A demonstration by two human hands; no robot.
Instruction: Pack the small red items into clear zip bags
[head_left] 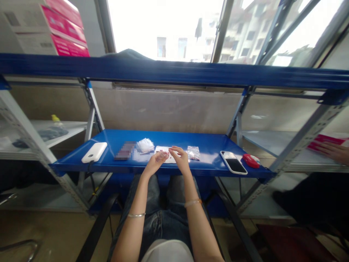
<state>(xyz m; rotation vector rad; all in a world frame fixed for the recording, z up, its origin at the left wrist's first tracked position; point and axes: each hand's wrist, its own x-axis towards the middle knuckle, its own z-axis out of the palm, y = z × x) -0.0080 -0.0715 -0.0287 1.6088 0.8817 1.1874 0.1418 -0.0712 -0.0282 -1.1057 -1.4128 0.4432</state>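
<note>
Over the front of the blue shelf, my left hand (pixel 154 164) is closed around what looks like a small clear plastic bag (pixel 163 157) with reddish bits showing. Just beside it, my right hand (pixel 180 158) has its fingers bent and brought together towards that bag; what they pinch, if anything, is too small to tell. Beneath both hands lies a white sheet (pixel 159 149) with small red pieces on it, partly hidden by my fingers. A stack of clear bags (pixel 145 145) lies left of the sheet. To the right is a clear bag (pixel 193 153) with small dark red pieces inside.
A white power bank (pixel 94 152) with a cable lies at the left, near a blurred-out dark rectangle (pixel 125 151). At the right are a phone (pixel 233 162) and a red object (pixel 251 161). Another person's hand (pixel 334 151) shows far right. A blue beam (pixel 174 74) crosses above.
</note>
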